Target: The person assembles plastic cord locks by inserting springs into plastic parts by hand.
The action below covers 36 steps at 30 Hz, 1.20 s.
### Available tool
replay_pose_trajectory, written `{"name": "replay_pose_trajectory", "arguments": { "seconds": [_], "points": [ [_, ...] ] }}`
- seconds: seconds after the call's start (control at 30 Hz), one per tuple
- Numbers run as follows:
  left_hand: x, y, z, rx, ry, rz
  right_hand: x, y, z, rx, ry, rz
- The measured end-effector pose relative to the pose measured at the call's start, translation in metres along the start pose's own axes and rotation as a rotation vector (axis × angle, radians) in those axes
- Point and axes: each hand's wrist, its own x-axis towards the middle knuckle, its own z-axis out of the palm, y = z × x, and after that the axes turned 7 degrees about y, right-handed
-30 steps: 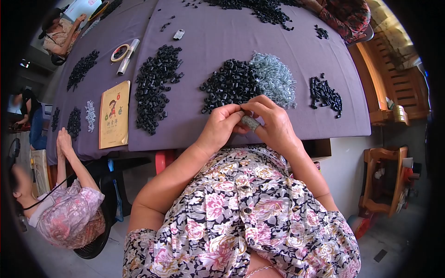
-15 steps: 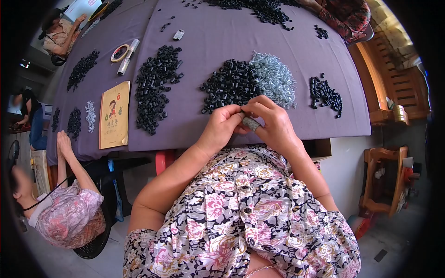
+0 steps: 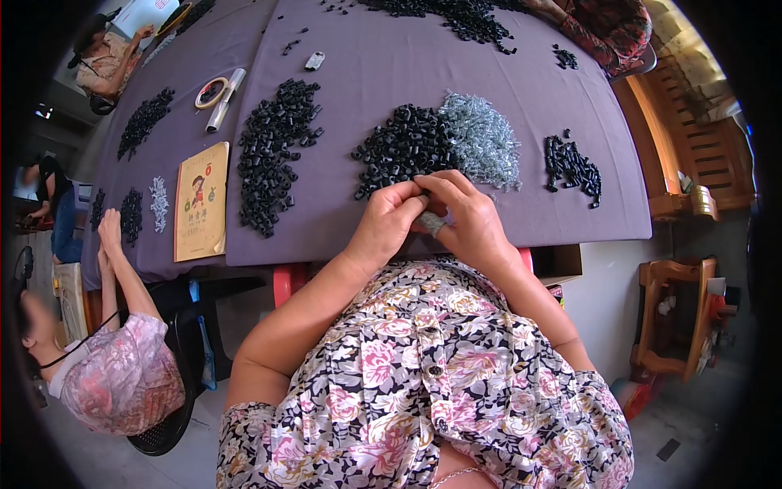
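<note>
My left hand [image 3: 386, 222] and my right hand [image 3: 471, 222] meet at the table's near edge, fingertips pinched together. A small dark piece shows between the left fingertips. What the right fingertips pinch is too small to make out. A grey wrap [image 3: 432, 222] covers a finger of my right hand. Just beyond my hands lies a heap of black caps [image 3: 407, 143], touching a heap of clear pieces [image 3: 481, 138]. A long pile of black caps [image 3: 273, 155] is to the left, and a smaller black pile [image 3: 572, 169] is to the right.
On the purple tablecloth [image 3: 358, 65] lie a yellow booklet [image 3: 201, 204], a tape roll [image 3: 211, 93], a clear roll [image 3: 226, 100] and a small white object [image 3: 314, 61]. A co-worker [image 3: 122, 367] sits at the left; other people are farther off. Wooden furniture [image 3: 688, 130] stands at the right.
My right hand has shifted slightly left, closer over the left fingertips. The co-worker at the left has raised their hands a little along the table.
</note>
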Motion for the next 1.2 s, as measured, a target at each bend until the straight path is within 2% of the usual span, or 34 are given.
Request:
{"name": "replay_pose_trajectory", "arguments": {
  "seconds": [0.83,1.2],
  "points": [
    [-0.001,0.000,0.001,0.023,0.007,0.013,-0.001,-0.005,-0.005,-0.004,-0.050,0.045],
    [0.004,-0.005,-0.002,0.015,-0.010,0.003,-0.003,0.007,0.004,-0.173,0.000,-0.071]
  ]
}}
